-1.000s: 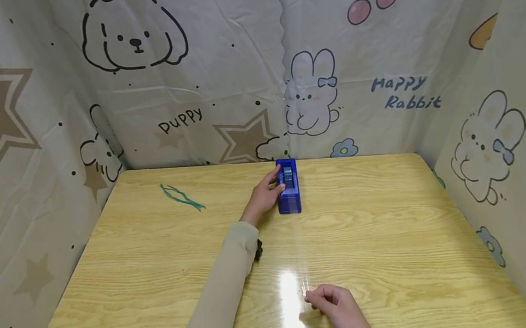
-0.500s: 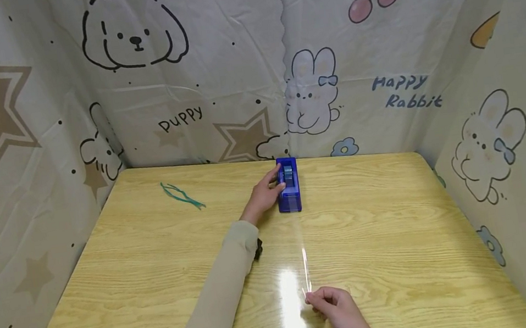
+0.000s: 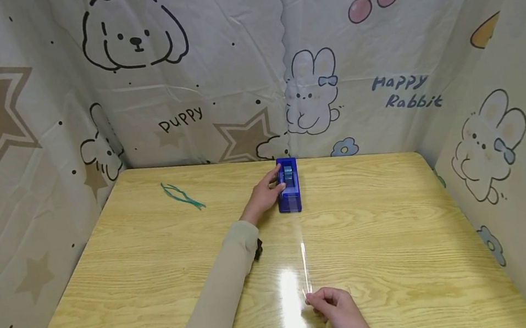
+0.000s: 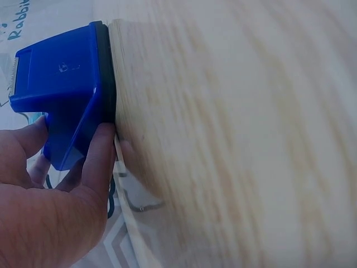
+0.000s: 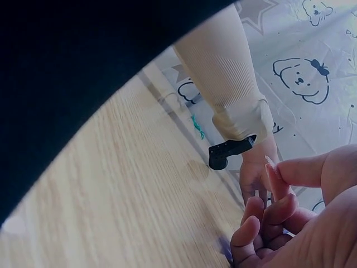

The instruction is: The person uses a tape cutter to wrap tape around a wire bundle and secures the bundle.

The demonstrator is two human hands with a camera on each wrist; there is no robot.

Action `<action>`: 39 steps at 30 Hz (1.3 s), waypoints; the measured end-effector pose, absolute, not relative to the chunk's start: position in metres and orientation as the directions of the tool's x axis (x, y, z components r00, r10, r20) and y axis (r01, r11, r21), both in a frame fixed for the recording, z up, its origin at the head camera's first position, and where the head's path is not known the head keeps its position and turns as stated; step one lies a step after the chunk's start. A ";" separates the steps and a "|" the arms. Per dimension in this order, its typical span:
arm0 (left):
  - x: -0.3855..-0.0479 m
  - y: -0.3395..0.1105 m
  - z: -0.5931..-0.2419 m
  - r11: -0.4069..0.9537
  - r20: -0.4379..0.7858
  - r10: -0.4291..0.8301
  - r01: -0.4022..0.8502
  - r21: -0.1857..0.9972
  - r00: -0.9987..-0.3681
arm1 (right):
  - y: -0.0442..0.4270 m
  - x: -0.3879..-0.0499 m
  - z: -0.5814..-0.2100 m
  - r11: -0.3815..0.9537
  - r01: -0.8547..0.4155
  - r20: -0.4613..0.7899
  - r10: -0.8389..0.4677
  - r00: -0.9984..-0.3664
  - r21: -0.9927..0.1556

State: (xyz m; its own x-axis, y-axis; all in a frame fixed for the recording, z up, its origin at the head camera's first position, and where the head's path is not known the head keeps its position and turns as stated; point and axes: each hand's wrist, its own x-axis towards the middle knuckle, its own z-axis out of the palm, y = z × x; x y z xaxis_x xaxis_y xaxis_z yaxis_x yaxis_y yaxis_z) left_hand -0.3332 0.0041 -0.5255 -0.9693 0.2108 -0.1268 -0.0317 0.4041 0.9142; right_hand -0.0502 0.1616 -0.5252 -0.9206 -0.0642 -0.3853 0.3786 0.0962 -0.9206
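A blue tape dispenser (image 3: 290,202) stands at the back edge of the table, a roll of clear tape (image 3: 288,173) inside it. My left hand (image 3: 263,196) grips its left side; in the left wrist view, thumb and fingers wrap the dispenser (image 4: 64,78) low on its body. From the dispenser a long clear strip of tape (image 3: 305,264) runs toward the front of the table. My right hand (image 3: 339,312) pinches the strip's near end between thumb and index finger. In the right wrist view, the other fingers of the right hand (image 5: 312,206) are curled.
A thin teal cord (image 3: 183,196) lies looped on the wooden table (image 3: 376,226), left of the dispenser. Printed cloth (image 3: 211,71) hangs behind and along both sides. A small black device (image 3: 258,249) sits at my left wrist.
Both hands and the dispenser stay in place. The light glint along the tape strip has grown longer since one second ago.
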 end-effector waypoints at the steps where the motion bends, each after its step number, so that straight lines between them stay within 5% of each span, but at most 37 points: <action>1: -0.333 0.004 -0.525 0.404 -0.128 0.211 -0.033 0.914 -0.969 | 0.161 -0.050 -0.525 0.098 0.380 -0.387 -0.062 -0.920 -0.920; 27: -0.331 0.004 -0.531 0.518 -0.065 0.191 0.045 0.854 -0.979 | 0.160 -0.051 -0.528 0.127 0.378 -0.385 -0.036 -0.922 -0.917; 39: -0.327 -0.021 -0.525 0.460 -0.044 0.250 0.079 0.885 -0.967 | 0.160 -0.051 -0.528 0.137 0.374 -0.381 -0.025 -0.924 -0.917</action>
